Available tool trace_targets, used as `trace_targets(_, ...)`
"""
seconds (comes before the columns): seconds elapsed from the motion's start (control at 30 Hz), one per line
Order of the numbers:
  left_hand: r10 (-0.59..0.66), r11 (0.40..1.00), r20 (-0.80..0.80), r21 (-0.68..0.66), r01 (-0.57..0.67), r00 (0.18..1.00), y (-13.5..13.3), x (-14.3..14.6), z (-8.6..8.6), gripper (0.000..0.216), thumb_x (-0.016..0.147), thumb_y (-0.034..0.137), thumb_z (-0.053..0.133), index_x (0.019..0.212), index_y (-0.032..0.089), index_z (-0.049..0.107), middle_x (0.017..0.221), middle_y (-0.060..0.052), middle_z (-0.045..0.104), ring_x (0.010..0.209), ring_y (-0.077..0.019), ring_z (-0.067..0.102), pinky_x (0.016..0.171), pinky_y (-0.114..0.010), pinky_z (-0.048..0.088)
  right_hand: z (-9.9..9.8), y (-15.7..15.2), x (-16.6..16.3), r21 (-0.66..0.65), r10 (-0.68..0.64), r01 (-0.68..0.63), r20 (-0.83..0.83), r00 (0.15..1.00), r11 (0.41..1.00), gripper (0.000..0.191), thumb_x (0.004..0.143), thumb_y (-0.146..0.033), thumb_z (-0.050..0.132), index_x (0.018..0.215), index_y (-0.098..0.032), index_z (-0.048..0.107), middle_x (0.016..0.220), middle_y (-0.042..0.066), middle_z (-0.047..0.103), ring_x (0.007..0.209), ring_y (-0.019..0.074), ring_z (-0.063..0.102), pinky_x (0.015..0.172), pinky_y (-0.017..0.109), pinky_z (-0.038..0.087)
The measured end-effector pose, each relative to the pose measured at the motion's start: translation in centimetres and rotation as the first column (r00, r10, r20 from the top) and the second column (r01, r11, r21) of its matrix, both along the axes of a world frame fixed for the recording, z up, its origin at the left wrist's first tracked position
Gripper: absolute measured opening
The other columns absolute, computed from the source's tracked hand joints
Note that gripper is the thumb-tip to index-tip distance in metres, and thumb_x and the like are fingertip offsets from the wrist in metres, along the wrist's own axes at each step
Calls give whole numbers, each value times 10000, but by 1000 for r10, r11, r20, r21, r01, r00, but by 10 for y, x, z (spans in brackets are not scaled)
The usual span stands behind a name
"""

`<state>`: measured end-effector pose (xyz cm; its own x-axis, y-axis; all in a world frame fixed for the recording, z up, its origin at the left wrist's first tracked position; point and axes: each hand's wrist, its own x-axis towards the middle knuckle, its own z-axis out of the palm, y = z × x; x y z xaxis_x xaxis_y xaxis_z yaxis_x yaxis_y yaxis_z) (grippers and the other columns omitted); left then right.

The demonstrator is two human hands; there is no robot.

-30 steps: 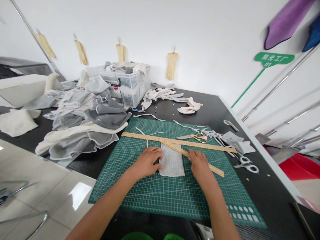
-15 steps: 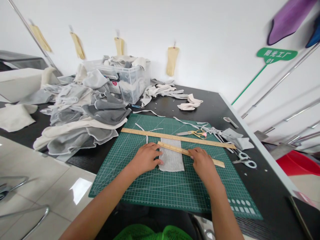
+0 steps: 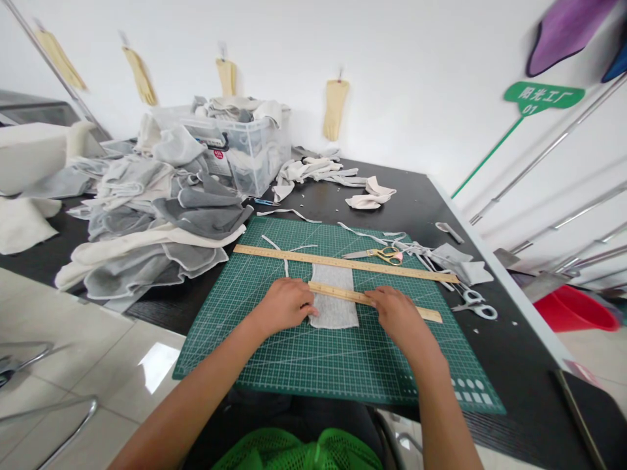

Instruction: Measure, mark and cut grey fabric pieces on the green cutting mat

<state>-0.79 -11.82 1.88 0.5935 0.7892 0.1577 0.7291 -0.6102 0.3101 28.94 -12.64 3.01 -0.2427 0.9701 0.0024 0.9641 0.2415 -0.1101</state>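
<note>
A light grey rectangle of fabric [image 3: 336, 316] lies on the green cutting mat [image 3: 274, 369]. Across it rests a short wooden ruler [image 3: 345, 295], slightly slanted. My left hand [image 3: 288, 303] is closed at the ruler's left end, its thumb by the fabric's left edge. Right of the fabric, my right hand [image 3: 396, 313] pinches the same ruler between thumb and fingers. A long wooden ruler [image 3: 313, 258] lies farther up, over the fabric's top part. Just beyond that are gold-handled scissors [image 3: 386, 255].
Left of the mat is a heap of grey and cream cloth [image 3: 151, 222], with a clear plastic bin [image 3: 255, 156] of cloth behind. White-handled scissors [image 3: 477, 307] and cloth scraps [image 3: 460, 261] lie at right. A dark flat object [image 3: 595, 411] sits at the near right.
The short ruler's left end has come down nearer to me, so it lies less slanted across the fabric. My left fingers have curled in more. The view has shifted slightly.
</note>
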Motion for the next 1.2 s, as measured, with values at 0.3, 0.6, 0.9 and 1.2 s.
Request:
trace_targets(0.3,-119,992,44,39,117,992,-4,1,8,160,929,314,653,1054,247,727,1108,-42,682,1082,-239,572,934,-388,438,10,-9,-21,3,24,-24,18,1000,1000,477,871,-8,450,1138,-264,751,1046,73,704,984,225,605,845,322,339)
trace_targets(0.6,-149,987,117,-44,155,982,1,0,4,250,891,229,685,1138,261,692,1197,-12,676,1191,-227,546,1044,-408,426,19,-16,-37,-72,86,-83,47,995,994,402,867,-1,473,1018,-235,764,981,82,680,974,224,582,837,317,322)
trace_targets(0.9,-148,986,150,-56,158,978,1,-3,7,322,862,225,713,1181,237,672,1238,-28,663,1173,-233,556,1035,-409,445,14,-17,-43,-59,159,-160,-21,987,985,275,962,-120,499,1062,-217,736,997,81,654,975,229,552,852,317,332)
trace_targets(1.2,-115,987,186,-90,134,976,1,-4,4,299,855,217,719,1146,214,649,1242,-50,633,1176,-242,548,1020,-394,467,13,-17,-45,-43,167,-170,-73,983,984,350,928,-69,512,1143,-240,728,1047,78,652,974,225,556,867,316,356)
